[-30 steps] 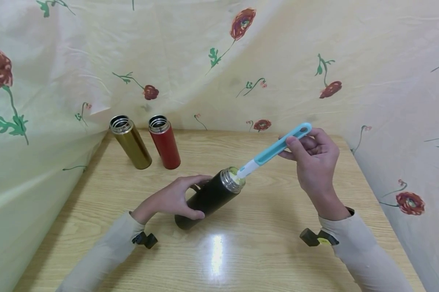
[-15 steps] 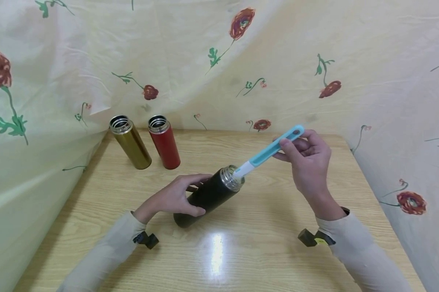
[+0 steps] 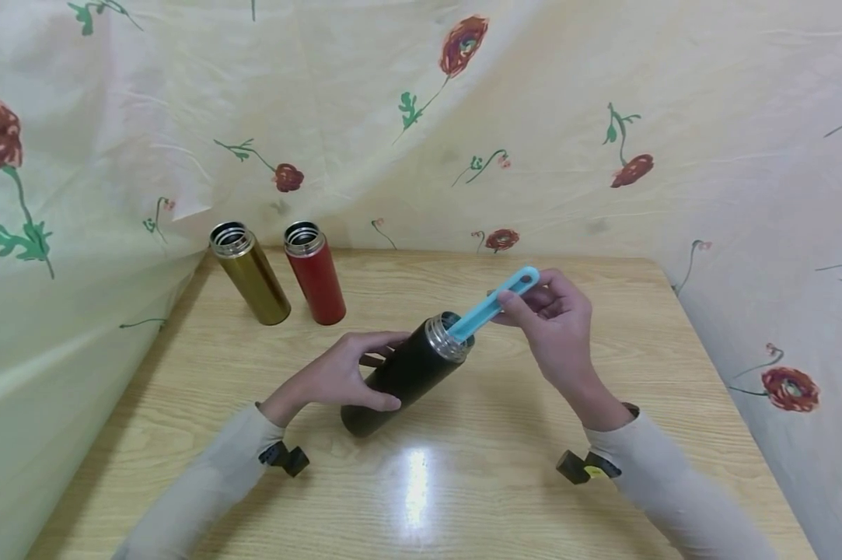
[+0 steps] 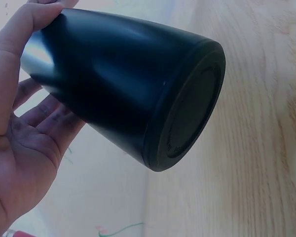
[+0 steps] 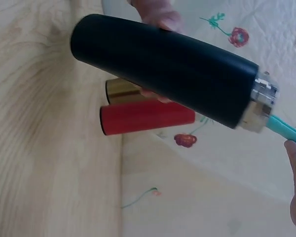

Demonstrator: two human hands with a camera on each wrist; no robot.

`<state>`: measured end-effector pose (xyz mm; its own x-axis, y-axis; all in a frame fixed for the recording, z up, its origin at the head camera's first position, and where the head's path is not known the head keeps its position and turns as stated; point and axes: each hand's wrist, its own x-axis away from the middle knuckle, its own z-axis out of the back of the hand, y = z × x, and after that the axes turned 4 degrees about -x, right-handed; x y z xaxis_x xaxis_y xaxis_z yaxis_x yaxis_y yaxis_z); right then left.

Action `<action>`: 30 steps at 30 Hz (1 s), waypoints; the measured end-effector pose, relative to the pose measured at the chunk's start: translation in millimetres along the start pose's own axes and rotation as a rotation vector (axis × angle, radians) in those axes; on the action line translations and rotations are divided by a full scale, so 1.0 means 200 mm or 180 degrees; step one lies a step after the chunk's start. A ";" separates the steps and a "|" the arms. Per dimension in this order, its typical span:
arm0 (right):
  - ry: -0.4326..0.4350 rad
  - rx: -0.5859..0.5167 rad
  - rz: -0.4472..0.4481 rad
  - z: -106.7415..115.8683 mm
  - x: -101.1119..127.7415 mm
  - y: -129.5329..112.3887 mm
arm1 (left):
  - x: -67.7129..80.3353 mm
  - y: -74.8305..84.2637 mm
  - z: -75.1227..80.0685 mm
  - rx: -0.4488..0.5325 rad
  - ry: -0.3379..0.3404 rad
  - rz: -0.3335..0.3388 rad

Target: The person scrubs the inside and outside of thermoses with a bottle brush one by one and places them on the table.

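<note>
- Left hand (image 3: 344, 381) gripped the black flask (image 3: 405, 375) around its middle, thumb over the top and fingers beneath, tilting it so only the bottom edge met the table (image 3: 504, 482); the open steel mouth pointed up and to the right.
- Right hand (image 3: 550, 323) pinched the blue brush (image 3: 494, 303) near its loop end, fingers curled round the handle. Most of the brush was down inside the flask, with only the handle showing above the rim.
- Slip risk: the flask balanced on one edge of its base. A hard push along the brush could have skidded that edge over the smooth wood or twisted the flask out of the left hand's grip.
- Jam risk: the handle entered the mouth at a slight angle. Levering it sideways against the steel rim could have bent the handle or wedged the head; how deep the head sat could not be judged, since the inside was hidden in every view.
- Splash risk: pulling the brush out fast might have flicked any liquid on it onto the table or sleeves, though none was visible.
- Knock risk: the gold flask (image 3: 249, 272) and red flask (image 3: 315, 271) stood upright and open at the back left, well apart from the hands; a wide swing of the left elbow could have toppled them.
</note>
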<state>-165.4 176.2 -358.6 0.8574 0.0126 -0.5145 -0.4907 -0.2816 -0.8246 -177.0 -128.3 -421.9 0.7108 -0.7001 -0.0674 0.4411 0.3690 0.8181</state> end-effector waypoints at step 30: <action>0.0028 0.0135 0.0080 0.00 0.01 0.00 | 0.01 -0.05 0.00 0.0051 0.0014 -0.0071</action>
<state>-163.2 175.8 -360.0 0.8459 -0.0024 -0.5333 -0.5181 -0.2409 -0.8207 -179.1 -133.3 -429.5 0.7033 -0.7054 -0.0883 0.4481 0.3433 0.8254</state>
